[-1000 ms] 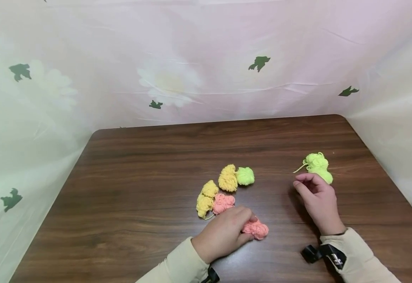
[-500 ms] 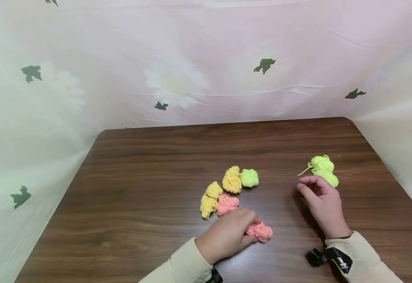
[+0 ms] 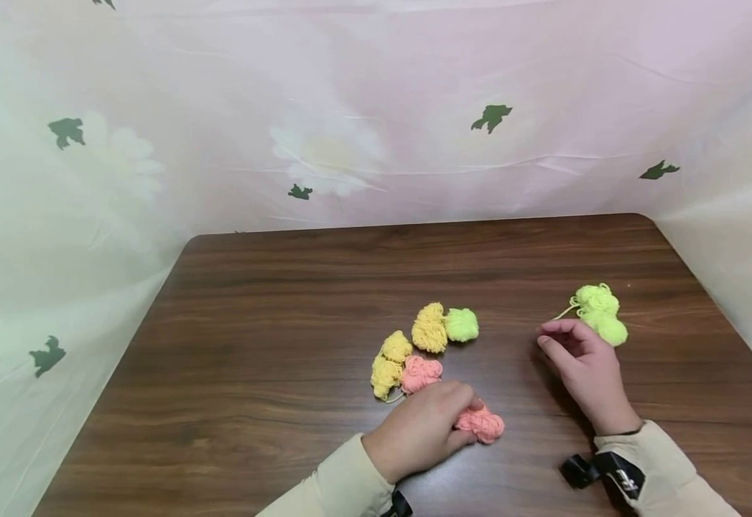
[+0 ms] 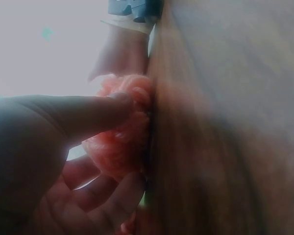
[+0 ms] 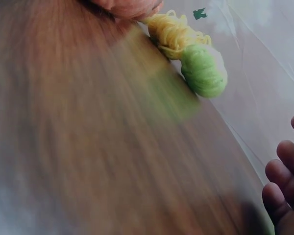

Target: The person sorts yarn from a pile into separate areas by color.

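Observation:
My left hand [image 3: 422, 429] grips a pink yarn ball [image 3: 481, 424] on the table, thumb on the near side. In the left wrist view the thumb lies across that pink ball [image 4: 118, 154], with fingers curled under it. My right hand [image 3: 587, 373] hovers over the table on the right, fingers loosely bent with nothing between them. Just beyond it lie lime-yellow yarn balls [image 3: 598, 301] with a loose strand, partly hidden by the hand. The right wrist view catches only the fingertips of the right hand [image 5: 286, 178] at its edge.
Left of centre, two joined yellow yarn balls [image 3: 388, 366] touch a second pink ball [image 3: 421, 373], partly behind my left hand. Behind them an orange-yellow ball [image 3: 429, 328] touches a green ball [image 3: 462, 325]. The wooden table [image 3: 253, 301] meets flowered cloth [image 3: 382, 108] at its far edge.
The head view has turned slightly, so the scene sits further right. Relative to the lime-yellow yarn, my right hand has shifted a little left. My left hand keeps its grip on the pink yarn ball.

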